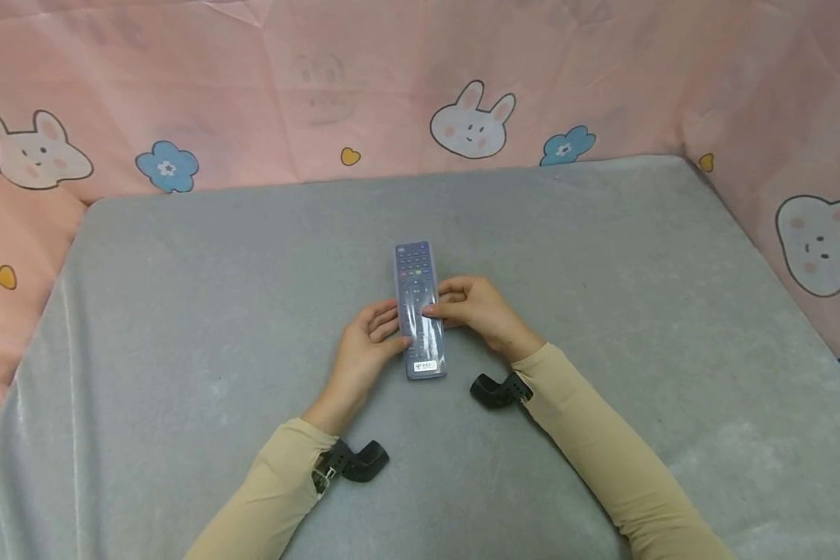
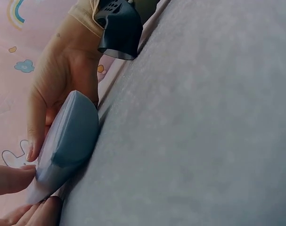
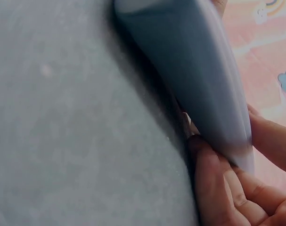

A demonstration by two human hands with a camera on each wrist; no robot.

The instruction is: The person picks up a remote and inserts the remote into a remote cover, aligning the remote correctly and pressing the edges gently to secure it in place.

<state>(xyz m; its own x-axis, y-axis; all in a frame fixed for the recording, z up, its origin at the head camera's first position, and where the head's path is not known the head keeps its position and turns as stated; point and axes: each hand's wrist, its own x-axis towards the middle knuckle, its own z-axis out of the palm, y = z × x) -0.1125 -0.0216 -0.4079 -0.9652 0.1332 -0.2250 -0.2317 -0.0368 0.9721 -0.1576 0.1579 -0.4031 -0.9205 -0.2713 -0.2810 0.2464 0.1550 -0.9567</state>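
Observation:
A grey-blue remote control [image 1: 414, 311], in what looks like a clear sleeve, points away from me at the middle of the table in the head view. My left hand [image 1: 365, 350] pinches its left edge near the bottom, thumb on top and fingers at the side and below. From the right, my right hand [image 1: 484, 311] holds it around mid-length, its thumb on the face. The left wrist view shows the remote's end [image 2: 77, 127] tilted, with the right hand [image 2: 62, 70] beyond it. In the right wrist view, fingers [image 3: 213, 183] reach under the remote [image 3: 194, 61].
A grey plush cloth [image 1: 217, 272] covers the table. Pink curtains [image 1: 385, 78] with rabbits, flowers and hearts stand behind and at both sides. Black wrist cameras [image 1: 364, 460] are strapped over the beige sleeves.

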